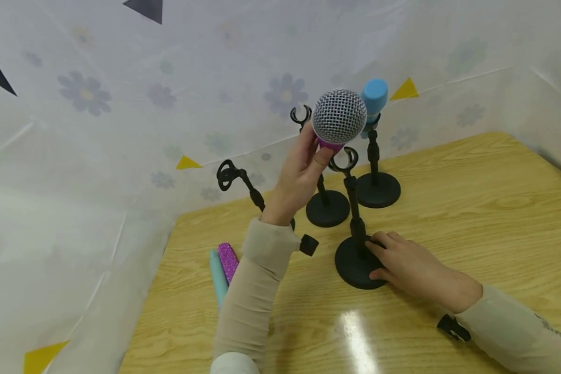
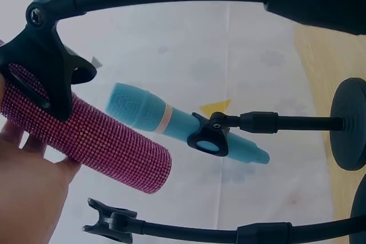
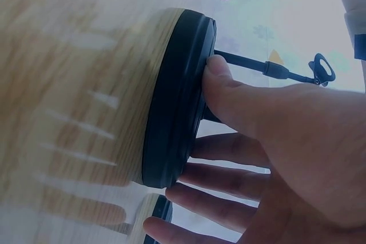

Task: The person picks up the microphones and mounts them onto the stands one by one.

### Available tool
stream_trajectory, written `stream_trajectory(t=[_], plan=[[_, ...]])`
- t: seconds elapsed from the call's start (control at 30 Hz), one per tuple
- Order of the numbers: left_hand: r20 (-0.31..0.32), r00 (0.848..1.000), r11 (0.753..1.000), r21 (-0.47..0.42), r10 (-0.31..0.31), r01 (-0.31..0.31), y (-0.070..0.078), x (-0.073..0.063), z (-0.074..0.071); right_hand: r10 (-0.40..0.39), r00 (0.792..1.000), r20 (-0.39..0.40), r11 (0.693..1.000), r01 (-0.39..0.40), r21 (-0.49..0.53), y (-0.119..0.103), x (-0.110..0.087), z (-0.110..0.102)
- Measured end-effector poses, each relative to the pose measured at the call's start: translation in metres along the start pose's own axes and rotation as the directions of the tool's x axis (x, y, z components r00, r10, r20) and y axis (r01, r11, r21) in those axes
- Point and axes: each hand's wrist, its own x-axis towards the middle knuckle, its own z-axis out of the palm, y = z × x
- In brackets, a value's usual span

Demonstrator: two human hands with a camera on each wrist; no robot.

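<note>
My left hand (image 1: 295, 179) grips a microphone (image 1: 338, 115) with a silver mesh head and a magenta rhinestone handle (image 2: 114, 147). Its mesh head points toward the head camera. In the left wrist view the black clip (image 2: 46, 72) of the nearest microphone stand straddles the handle, whose far end sticks out beyond it. Down on the table, my right hand (image 1: 411, 262) holds that stand's round black base (image 1: 350, 265). The right wrist view has its thumb (image 3: 217, 70) over the base's upper face and its fingers spread along the rim.
Behind stands a light-blue microphone (image 1: 375, 96) clipped on another stand (image 1: 378, 189). Two more stands carry bare clips, one in the middle (image 1: 327, 209), one at left (image 1: 257, 197). A teal handle (image 1: 218, 278) and a purple glitter handle (image 1: 227, 259) lie on the wooden table.
</note>
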Motion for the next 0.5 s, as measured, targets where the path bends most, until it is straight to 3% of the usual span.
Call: stream_trajectory(t=[0.1,0.27,0.5], plan=[[0.032,0.999,1.000,-0.020,0.017,-0.016,-0.0006,-0.0012,-0.0025,0.001,1.000,0.004,1.000,-0.001,-0.002,-0.0005,-0.0002,-0.0003],[0.091,0.994,0.996,0.058,0.064,-0.070,0.0000,0.0008,-0.0053,0.006,1.000,0.006,1.000,-0.007,0.013,0.0008,-0.0005,-0.0018],[0.081,0.996,0.982,0.186,-0.035,0.019,0.0018,-0.0017,0.0007,0.008,1.000,0.026,1.000,-0.009,0.015,0.0025,-0.0005,-0.0014]])
